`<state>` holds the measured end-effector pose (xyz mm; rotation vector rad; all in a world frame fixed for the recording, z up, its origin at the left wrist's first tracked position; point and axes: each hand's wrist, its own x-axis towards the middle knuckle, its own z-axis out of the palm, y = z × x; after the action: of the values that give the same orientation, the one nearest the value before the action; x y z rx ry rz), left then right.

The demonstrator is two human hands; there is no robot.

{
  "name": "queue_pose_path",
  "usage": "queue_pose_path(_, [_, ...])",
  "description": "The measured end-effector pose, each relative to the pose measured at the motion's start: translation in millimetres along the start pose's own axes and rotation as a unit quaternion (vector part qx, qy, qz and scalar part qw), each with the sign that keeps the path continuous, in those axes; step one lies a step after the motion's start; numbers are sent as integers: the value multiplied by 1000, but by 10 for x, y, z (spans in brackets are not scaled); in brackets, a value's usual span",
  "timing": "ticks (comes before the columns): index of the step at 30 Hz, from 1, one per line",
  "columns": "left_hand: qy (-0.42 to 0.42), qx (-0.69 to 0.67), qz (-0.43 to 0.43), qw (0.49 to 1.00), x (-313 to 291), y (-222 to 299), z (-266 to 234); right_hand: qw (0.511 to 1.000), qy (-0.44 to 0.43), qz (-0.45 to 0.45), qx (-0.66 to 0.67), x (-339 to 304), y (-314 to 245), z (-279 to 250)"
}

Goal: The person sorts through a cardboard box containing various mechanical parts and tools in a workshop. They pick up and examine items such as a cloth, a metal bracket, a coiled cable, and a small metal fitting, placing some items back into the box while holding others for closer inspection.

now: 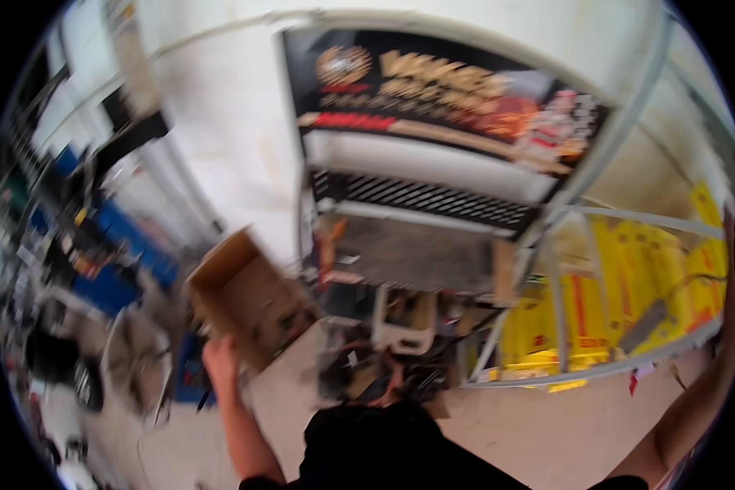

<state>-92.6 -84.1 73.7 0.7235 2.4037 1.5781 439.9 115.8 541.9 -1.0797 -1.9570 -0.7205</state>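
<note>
An open brown cardboard box (pixel 224 273) stands tilted ahead and to the left, with small dark bits on its inside. My left hand (pixel 220 358) is at the box's near left edge, its fingers closed there; motion blurs the exact grip. At the far right rim my right hand (pixel 732 249) is raised beside a metal frame (pixel 559 314). Shadow and the picture's edge hide its fingers, so what it touches, if anything, does not show.
Yellow packages (pixel 580 314) fill the metal frame on the right. Straight ahead, a dark shelf unit (pixel 408 245) stands under a black banner (pixel 449 94), with clutter and a beige crate (pixel 404 339) below. Blue bins (pixel 131 241) and a pale sack (pixel 136 359) are on the left.
</note>
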Motion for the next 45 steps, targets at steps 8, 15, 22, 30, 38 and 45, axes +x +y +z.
queue_pose_path(8, [-22, 164, 10, 986, -302, 209, -206, 829, -370, 84, 411, -1814, -1858, 1759])
queue_pose_path(15, [-30, 203, 55, 977, -624, -257, -470, 626, -432, 94, 643, -2643, -3497, 2292])
queue_pose_path(22, [-38, 207, 59, 976, -752, -490, -704, 683, -487, 39, 543, -2948, -4255, 2522])
queue_pose_path(30, [-45, 218, 57, 973, -740, -608, -863, 555, -471, 248, 639, -2946, -4133, 2558])
queue_pose_path(38, [-50, 219, 66, 972, -710, -639, -902, 563, -510, 221, 612, -3136, -4203, 2485])
queue_pose_path(45, [-54, 230, 70, 969, -739, -582, -926, 556, -568, 225, 564, -3177, -3922, 2302])
